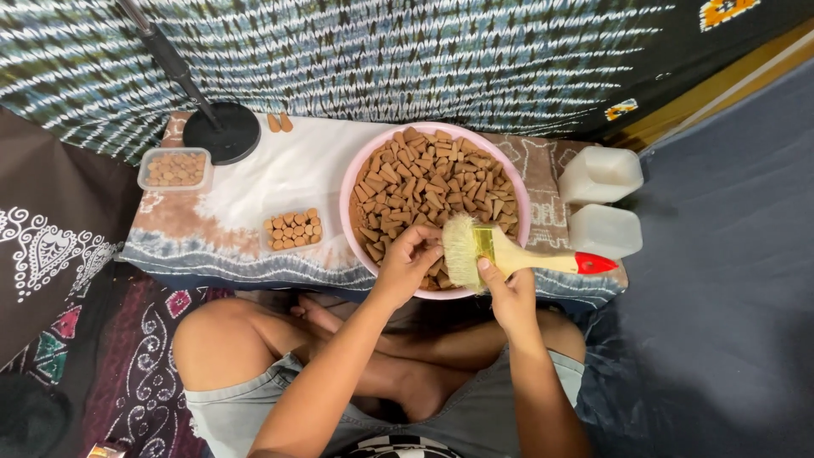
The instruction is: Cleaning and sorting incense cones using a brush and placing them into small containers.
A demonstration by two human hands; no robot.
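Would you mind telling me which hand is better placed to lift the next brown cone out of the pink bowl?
Left, probably. The left hand already has its fingertips among the brown cones at the near side of the pink bowl, while the right hand is occupied holding the brush.

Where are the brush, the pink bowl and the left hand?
brush (462,250): head view, on the pale bristles.
pink bowl (346,199): head view, on the left rim.
left hand (407,261): head view, on its back.
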